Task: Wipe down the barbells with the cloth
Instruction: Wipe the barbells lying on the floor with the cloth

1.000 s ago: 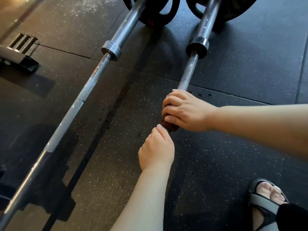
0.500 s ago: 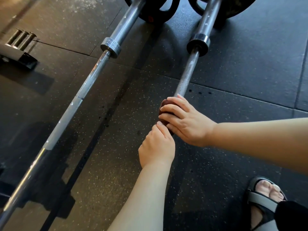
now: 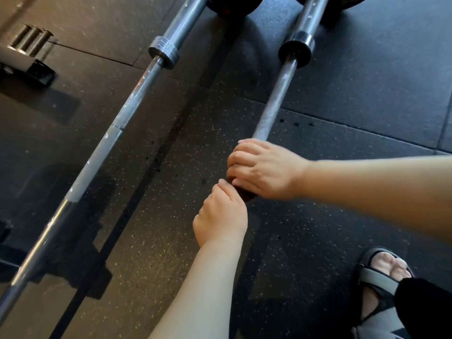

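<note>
Two steel barbells lie side by side on the dark rubber floor. My right hand (image 3: 263, 168) wraps a dark brown cloth (image 3: 245, 195) around the shaft of the right barbell (image 3: 274, 104); only a small edge of the cloth shows under the fingers. My left hand (image 3: 220, 217) grips the same bar just below, its thumb touching the cloth, and hides the bar beneath it. The left barbell (image 3: 117, 126) runs diagonally across the floor, apart from both hands.
Black weight plates (image 3: 234, 4) sit on both bars at the top edge. A metal rack with short pegs (image 3: 27, 48) stands on the floor at the far left. My sandalled foot (image 3: 381, 272) is at the lower right.
My right hand slid down the bar toward my left hand with the cloth, then back up a little. My left hand has stayed in place on the bar.
</note>
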Demonstrator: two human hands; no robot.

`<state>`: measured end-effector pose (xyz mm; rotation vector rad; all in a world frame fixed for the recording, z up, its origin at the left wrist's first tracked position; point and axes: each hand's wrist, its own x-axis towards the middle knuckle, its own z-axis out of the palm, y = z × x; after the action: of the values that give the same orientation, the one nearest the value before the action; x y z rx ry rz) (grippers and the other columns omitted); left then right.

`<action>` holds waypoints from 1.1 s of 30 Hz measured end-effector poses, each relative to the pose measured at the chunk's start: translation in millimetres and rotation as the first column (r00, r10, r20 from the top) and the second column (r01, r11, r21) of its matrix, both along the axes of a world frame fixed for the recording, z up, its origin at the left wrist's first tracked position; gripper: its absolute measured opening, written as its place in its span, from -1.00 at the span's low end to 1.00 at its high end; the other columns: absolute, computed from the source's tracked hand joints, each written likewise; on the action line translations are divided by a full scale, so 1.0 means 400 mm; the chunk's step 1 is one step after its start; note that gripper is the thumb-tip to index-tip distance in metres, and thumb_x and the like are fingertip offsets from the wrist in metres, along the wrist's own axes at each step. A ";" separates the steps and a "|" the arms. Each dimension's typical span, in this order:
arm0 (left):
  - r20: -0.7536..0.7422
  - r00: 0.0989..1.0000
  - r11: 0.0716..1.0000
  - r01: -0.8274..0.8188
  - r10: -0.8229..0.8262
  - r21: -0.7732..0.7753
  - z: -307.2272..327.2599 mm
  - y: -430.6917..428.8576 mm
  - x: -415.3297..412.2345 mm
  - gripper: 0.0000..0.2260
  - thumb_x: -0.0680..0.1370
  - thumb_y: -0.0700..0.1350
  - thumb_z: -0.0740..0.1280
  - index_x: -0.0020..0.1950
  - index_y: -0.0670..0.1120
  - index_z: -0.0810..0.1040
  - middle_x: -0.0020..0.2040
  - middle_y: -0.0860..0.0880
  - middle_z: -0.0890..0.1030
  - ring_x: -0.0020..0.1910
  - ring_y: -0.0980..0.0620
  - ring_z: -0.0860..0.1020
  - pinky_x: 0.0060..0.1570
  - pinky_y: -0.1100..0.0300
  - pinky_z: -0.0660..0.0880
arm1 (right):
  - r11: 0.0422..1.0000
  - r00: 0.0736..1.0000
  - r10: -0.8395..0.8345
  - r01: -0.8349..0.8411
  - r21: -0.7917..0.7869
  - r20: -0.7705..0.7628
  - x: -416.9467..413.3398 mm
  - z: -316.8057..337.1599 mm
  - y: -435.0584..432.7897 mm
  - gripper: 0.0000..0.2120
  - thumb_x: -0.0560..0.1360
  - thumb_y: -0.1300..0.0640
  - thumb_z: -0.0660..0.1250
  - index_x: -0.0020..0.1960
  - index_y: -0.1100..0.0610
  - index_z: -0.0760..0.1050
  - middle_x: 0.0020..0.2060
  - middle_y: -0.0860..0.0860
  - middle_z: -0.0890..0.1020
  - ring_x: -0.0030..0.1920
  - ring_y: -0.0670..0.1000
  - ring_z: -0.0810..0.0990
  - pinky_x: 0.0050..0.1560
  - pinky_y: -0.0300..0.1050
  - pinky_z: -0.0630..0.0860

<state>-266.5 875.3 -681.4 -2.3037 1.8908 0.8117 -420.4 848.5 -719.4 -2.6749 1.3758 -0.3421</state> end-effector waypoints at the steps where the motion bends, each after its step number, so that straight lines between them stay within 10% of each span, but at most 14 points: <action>1: -0.005 1.000 1.000 -0.003 0.003 -0.004 -0.003 0.000 -0.001 -0.50 0.73 0.11 -0.16 0.25 -0.06 0.52 0.09 -0.02 0.60 0.05 -0.07 0.56 0.03 0.05 0.34 | 1.000 0.999 0.027 -0.027 -0.005 -0.027 -0.028 0.000 -0.020 -0.61 0.73 -0.09 0.03 0.24 0.04 0.58 0.17 0.03 0.57 0.24 0.14 0.51 0.54 0.11 0.21; 7: -0.024 1.000 1.000 0.003 -0.003 -0.024 -0.013 -0.013 -0.004 -0.49 0.73 0.11 -0.16 0.21 -0.07 0.53 0.13 -0.06 0.64 0.08 -0.09 0.60 0.03 0.04 0.38 | 0.957 0.957 -0.289 0.289 -0.034 0.007 -0.003 0.007 -0.020 -0.57 0.70 -0.08 0.01 0.15 0.07 0.61 0.11 0.03 0.56 0.30 0.17 0.46 0.61 0.23 -0.03; 12: -0.038 0.999 0.999 0.015 -0.017 -0.028 -0.014 -0.014 -0.003 -0.52 0.73 0.10 -0.14 0.20 -0.05 0.53 0.11 -0.06 0.64 0.03 -0.09 0.58 -0.02 0.05 0.33 | 0.999 0.998 -0.046 0.044 -0.022 -0.052 -0.008 0.003 -0.010 -0.61 0.72 -0.06 0.03 0.22 0.05 0.59 0.16 0.00 0.58 0.36 0.15 0.45 0.62 0.18 -0.01; 21: -0.037 0.999 1.000 0.008 -0.008 -0.012 -0.012 -0.015 -0.003 -0.61 0.73 0.10 -0.15 -0.01 0.01 0.41 -0.21 0.10 0.40 -0.32 0.15 0.33 -0.14 0.09 0.29 | 0.987 0.987 -0.159 0.159 -0.020 -0.002 0.020 0.004 0.001 -0.58 0.71 -0.08 0.00 0.16 0.03 0.61 0.12 -0.03 0.57 0.29 0.16 0.43 0.61 0.17 -0.01; 25: -0.051 0.999 1.000 0.015 -0.015 -0.008 -0.022 -0.017 0.006 -0.54 0.73 0.12 -0.15 0.11 -0.02 0.50 -0.08 0.06 0.53 -0.12 0.05 0.53 0.00 0.08 0.43 | 1.000 0.999 0.008 -0.007 0.010 -0.054 -0.051 0.013 -0.055 -0.60 0.73 -0.11 0.01 0.23 0.02 0.57 0.17 -0.01 0.56 0.23 0.13 0.48 0.47 0.14 0.28; 33: -0.072 0.997 0.998 0.023 -0.019 0.058 -0.027 -0.037 -0.005 -0.52 0.72 0.14 -0.15 0.19 -0.03 0.51 0.04 0.02 0.59 0.01 0.01 0.58 0.22 -0.07 0.51 | 0.942 0.943 -0.332 0.333 -0.043 0.023 -0.075 0.005 -0.088 -0.61 0.68 -0.05 0.07 0.09 0.09 0.64 0.11 0.05 0.58 0.30 0.20 0.45 0.56 0.26 0.09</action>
<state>-268.7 860.4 -692.2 -2.2453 1.8885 0.9464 -450.5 813.3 -717.3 -2.4600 1.8392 -0.4281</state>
